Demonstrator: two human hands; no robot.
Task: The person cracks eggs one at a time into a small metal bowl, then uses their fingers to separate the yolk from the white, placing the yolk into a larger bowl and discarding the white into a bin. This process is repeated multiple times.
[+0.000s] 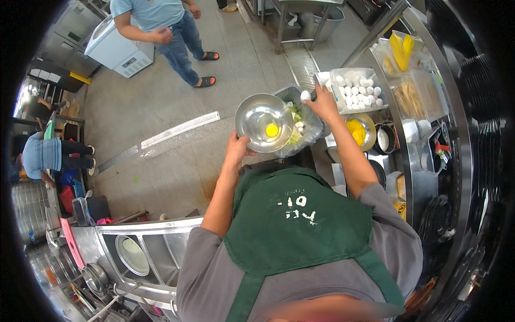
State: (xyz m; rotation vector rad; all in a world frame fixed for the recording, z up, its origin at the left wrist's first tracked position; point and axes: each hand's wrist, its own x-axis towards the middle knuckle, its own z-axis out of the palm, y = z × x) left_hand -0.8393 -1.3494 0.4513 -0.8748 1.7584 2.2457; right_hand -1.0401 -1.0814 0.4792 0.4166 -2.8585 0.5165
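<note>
My left hand (237, 149) grips the near-left rim of a round stainless steel bowl (249, 114). One raw egg with an unbroken yellow yolk (272, 130) lies in it. In my right hand (325, 104), a white egg (305, 95) is held at the fingertips, to the right of the bowl. A thin dark strip, perhaps a blade, shows by those fingers; I cannot tell whether it is held. Beneath the bowl and the egg is a bin lined with clear plastic (312, 135), with eggshells (299, 127) and leafy scraps (296, 114) inside. Several white eggs fill a plastic container (340, 105) beyond my right hand.
On the right counter, a bowl with yellow egg yolks (357, 132) stands beside a dark pan (385, 139). A metal shelf (396, 120) carries plastic tubs. One person (177, 44) stands ahead near a white chest freezer (120, 52); another (44, 153) bends at far left. A steel sink unit (161, 245) is behind-left.
</note>
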